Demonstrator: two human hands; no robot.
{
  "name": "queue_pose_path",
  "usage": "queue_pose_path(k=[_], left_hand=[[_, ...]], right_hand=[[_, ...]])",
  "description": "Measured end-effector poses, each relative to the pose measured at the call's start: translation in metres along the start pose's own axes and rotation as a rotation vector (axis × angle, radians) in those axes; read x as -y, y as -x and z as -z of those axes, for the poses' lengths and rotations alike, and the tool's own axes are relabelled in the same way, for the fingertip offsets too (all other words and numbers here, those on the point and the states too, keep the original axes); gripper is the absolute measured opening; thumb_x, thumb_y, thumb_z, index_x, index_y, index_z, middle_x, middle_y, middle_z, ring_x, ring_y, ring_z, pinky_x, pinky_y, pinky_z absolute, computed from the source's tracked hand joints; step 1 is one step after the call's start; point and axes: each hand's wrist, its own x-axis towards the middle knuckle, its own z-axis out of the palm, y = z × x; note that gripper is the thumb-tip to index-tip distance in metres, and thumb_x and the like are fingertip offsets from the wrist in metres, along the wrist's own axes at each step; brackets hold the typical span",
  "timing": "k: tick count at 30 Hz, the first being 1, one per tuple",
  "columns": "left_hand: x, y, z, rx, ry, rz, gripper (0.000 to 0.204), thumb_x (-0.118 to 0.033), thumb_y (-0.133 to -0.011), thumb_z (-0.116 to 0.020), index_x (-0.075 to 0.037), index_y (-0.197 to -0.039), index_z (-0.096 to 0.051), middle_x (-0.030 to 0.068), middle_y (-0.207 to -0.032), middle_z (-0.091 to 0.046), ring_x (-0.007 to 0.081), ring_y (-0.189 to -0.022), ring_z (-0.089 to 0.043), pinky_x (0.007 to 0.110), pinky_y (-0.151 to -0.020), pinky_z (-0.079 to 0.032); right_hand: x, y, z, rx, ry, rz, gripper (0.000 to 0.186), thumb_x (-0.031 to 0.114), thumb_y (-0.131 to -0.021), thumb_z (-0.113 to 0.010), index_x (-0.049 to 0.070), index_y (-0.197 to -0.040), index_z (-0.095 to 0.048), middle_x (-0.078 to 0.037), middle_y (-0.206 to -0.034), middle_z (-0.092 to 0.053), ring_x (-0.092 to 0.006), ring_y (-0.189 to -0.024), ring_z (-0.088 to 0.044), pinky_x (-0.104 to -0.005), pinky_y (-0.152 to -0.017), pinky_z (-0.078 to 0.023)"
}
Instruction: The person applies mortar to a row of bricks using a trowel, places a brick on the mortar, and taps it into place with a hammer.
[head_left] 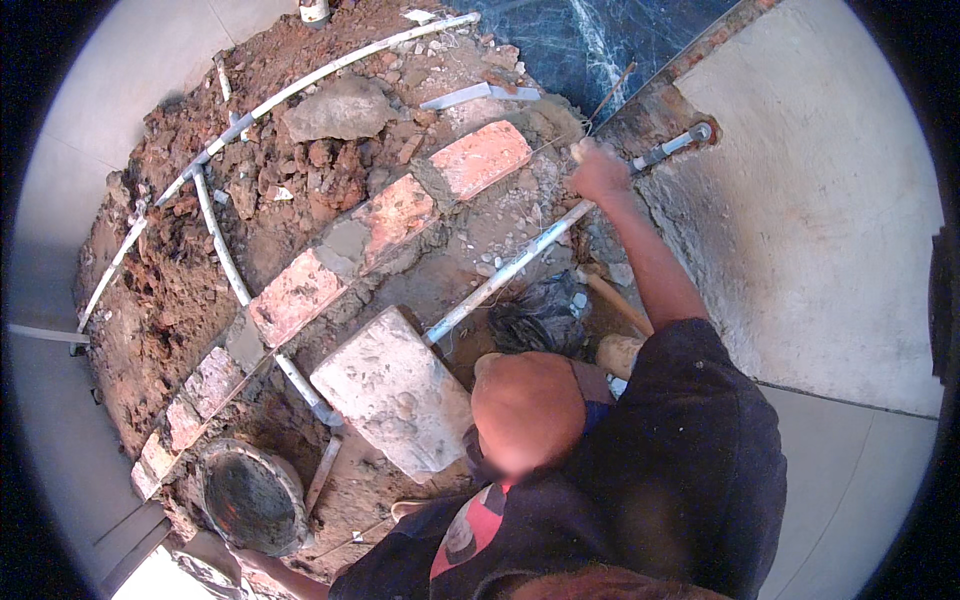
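Note:
My right hand [601, 172] reaches to the far end of a row of red bricks [481, 160]. Its fingers are drawn together beside a thin string [545, 147] and the foot of a thin stick [612, 92]; what they pinch is too small to make out. The string runs along the row's near edge, and grey mortar [345, 243] fills the gaps between bricks. At the lower left, my left hand [248, 562] is by the rim of a round mortar-crusted tub [292, 482] with grey mortar inside; its fingers are mostly hidden.
A large whitish block [395, 395] lies before my bent knee [527, 405]. One white pipe [520, 262] slants under my right arm; another pipe [290, 90] curves over the soil beyond the bricks. A black plastic bag [540, 315] and wooden handle [617, 303] lie near my right arm.

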Motion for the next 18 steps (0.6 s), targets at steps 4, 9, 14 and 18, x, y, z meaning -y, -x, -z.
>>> queue_pose_path(k=[4, 9, 14, 18], left_hand=[[0.001, 0.001, 0.006, -0.014, -0.002, -0.003, 0.037, -0.036, -0.093, -0.051, -0.003, -0.106, -0.063, 0.0116, -0.098, -0.063, 0.0207, -0.085, -0.06, 0.036, -0.077, -0.049], [-0.004, 0.002, -0.005, 0.032, -0.015, -0.015, 0.037, -0.036, -0.092, -0.052, -0.003, -0.104, -0.064, 0.0112, -0.095, -0.063, 0.0203, -0.083, -0.06, 0.036, -0.076, -0.049], [-0.001, 0.008, 0.0, 0.022, -0.018, -0.01, 0.037, -0.036, -0.092, -0.053, -0.003, -0.102, -0.065, 0.0108, -0.093, -0.063, 0.0198, -0.082, -0.06, 0.036, -0.075, -0.048], [-0.005, 0.015, 0.005, 0.002, -0.008, -0.011, 0.037, -0.037, -0.091, -0.054, -0.003, -0.1, -0.065, 0.0105, -0.091, -0.064, 0.0194, -0.08, -0.06, 0.036, -0.074, -0.048]], right_hand=[[-0.03, 0.01, -0.027, -0.082, -0.575, -0.189, 0.033, 0.025, -0.081, -0.061, 0.005, -0.107, -0.057, -0.017, -0.091, -0.067, -0.0292, -0.078, -0.068, -0.0408, -0.063, -0.053], [-0.06, 0.079, -0.05, 0.279, -1.769, -0.572, 0.027, 0.027, -0.084, -0.052, 0.004, -0.099, -0.055, -0.008, -0.081, -0.058, -0.0173, -0.063, -0.057, -0.0307, -0.051, -0.049], [-0.054, 0.067, -0.103, 0.41, -2.185, -0.704, 0.029, 0.027, -0.084, -0.047, 0.003, -0.098, -0.055, -0.007, -0.078, -0.055, -0.0168, -0.06, -0.054, -0.0288, -0.05, -0.048], [-0.056, 0.02, -0.143, 0.382, -2.377, -0.696, 0.028, 0.028, -0.083, -0.049, 0.003, -0.093, -0.055, -0.008, -0.075, -0.055, -0.0195, -0.06, -0.053, -0.0319, -0.051, -0.048]])
